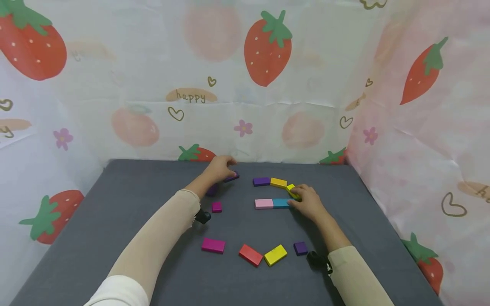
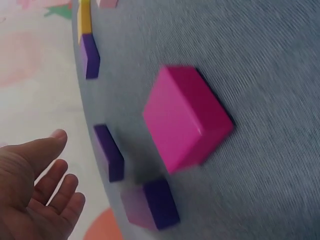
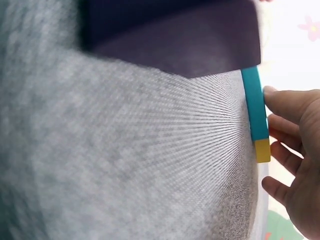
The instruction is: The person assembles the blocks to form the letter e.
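Observation:
At the back of the table my left hand (image 1: 219, 169) reaches over a dark purple block (image 1: 231, 177). In the left wrist view its thumb and fingers are spread apart, with that purple block (image 2: 109, 153) lying beyond the fingertips. Another purple block (image 1: 212, 190) is partly hidden under the wrist. My right hand (image 1: 309, 203) hovers low at the right, its fingertips by a tilted yellow block (image 1: 292, 190) and its thumb at the end of a blue block (image 1: 281, 203). The right wrist view has the thumb beside the blue block (image 3: 256, 104), fingers loosely bent.
A purple block (image 1: 261, 182) and an orange-yellow block (image 1: 278, 182) lie end to end; a pink block (image 1: 264, 204) adjoins the blue one. Nearer are magenta blocks (image 1: 213, 245) (image 1: 216, 207), a red block (image 1: 250, 255), a yellow block (image 1: 275, 255) and a small purple block (image 1: 300, 248).

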Motion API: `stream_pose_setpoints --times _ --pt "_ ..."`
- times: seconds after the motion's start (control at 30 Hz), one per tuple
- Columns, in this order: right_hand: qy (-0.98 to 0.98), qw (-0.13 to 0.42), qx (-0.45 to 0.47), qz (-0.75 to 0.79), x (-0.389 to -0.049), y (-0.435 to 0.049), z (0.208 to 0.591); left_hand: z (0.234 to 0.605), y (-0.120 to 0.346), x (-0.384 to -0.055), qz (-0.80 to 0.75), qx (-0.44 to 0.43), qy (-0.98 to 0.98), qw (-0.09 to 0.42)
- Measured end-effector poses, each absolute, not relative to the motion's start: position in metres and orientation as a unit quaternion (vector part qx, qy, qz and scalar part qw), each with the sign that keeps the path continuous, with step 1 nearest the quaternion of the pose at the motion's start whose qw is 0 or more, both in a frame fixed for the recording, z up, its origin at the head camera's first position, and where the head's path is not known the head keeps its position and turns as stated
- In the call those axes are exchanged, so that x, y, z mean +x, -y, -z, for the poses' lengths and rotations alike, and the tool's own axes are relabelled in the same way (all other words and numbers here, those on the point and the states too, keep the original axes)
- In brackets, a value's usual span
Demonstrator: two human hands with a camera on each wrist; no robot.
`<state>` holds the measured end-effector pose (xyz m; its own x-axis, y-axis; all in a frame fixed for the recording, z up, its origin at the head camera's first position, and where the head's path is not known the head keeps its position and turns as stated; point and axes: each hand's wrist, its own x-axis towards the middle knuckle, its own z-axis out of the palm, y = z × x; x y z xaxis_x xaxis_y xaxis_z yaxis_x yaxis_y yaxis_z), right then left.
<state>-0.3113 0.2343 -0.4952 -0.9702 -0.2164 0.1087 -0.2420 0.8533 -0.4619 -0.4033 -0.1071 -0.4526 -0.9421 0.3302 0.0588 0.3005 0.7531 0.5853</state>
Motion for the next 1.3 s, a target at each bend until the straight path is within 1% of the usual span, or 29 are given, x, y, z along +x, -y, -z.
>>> stream_pose_setpoints --times 0.13,0.33,0.57,1.3 --pt "0.963 0.026 0.118 -0.242 -0.311 -0.237 0.497 0.456 0.116 -0.406 -0.319 0.151 -0.935 0.032" --pt "0.964 0.024 0.114 -0.239 -0.311 -0.241 0.499 0.472 0.123 -0.411 -0.316 0.142 -0.937 0.041" --pt "0.964 0.018 0.111 -0.242 -0.309 -0.24 0.498 0.487 0.125 -0.411 -0.312 0.137 -0.939 0.038" --pt "0.961 0.021 0.112 -0.252 -0.308 -0.235 0.496 0.496 0.127 -0.405 -0.312 0.106 -0.944 0.028"
